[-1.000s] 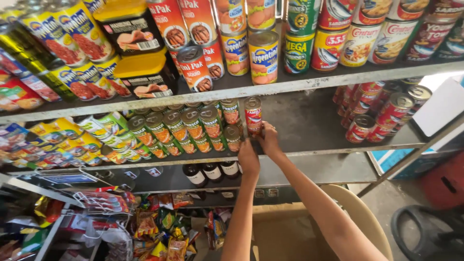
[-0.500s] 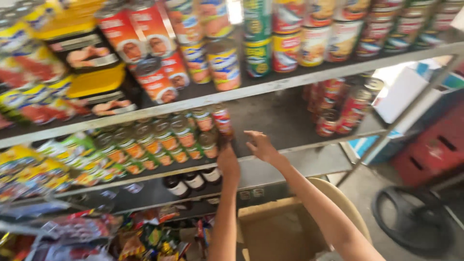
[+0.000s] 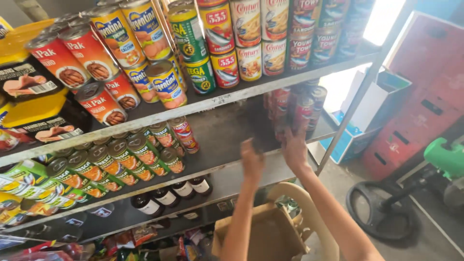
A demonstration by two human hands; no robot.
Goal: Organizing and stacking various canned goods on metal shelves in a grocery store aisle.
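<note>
On middle shelf (image 3: 227,166): right hand (image 3: 295,150) touching red cans (image 3: 302,108).

We see strong daylight pouring in from the upper right, blown out to white behind the metal shelf post (image 3: 360,101). The middle shelf (image 3: 227,140) sits in shadow. Our left hand (image 3: 252,162) smears with motion blur, and straight lines bow near the edges.

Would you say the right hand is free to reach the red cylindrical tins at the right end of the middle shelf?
Probably yes: the right hand is already at the red cylindrical tins, fingers up against the front ones, nothing between; the left hand is raised beside it over bare shelf.
</note>
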